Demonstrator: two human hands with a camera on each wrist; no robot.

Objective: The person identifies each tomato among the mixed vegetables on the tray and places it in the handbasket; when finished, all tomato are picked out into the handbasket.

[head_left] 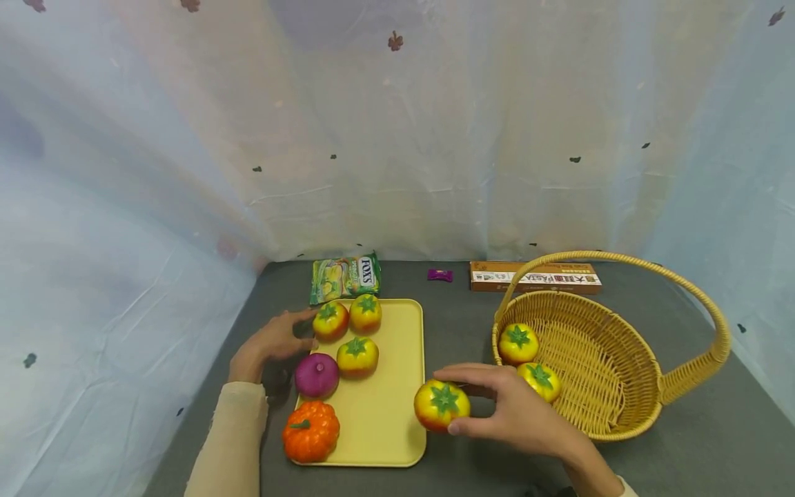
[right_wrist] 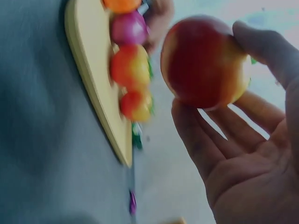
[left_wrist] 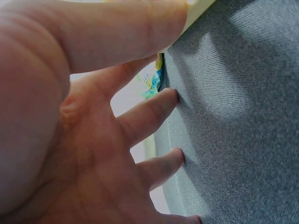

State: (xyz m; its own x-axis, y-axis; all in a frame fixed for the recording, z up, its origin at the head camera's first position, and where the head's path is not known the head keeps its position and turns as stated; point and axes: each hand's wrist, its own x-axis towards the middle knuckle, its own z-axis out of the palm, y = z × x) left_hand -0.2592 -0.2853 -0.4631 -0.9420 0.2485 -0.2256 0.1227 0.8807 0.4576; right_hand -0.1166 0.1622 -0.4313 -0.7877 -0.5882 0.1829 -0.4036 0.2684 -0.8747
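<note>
My right hand pinches a yellow-and-red tomato with a green star-shaped top, between thumb and fingers. It is held over the right edge of the yellow tray; the right wrist view shows the red underside of this tomato. At the tray's left edge is my left hand, fingers spread, its fingertips against the grey cloth in the left wrist view. Nearest to it are a tomato and a purple onion. Two more tomatoes, one at the back, lie on the tray, with an orange pumpkin in front.
A wicker basket with a tall handle stands at the right, two tomatoes inside. Behind the tray lies a green FOX'S candy bag. A small purple wrapped candy and a long pasta box lie along the back.
</note>
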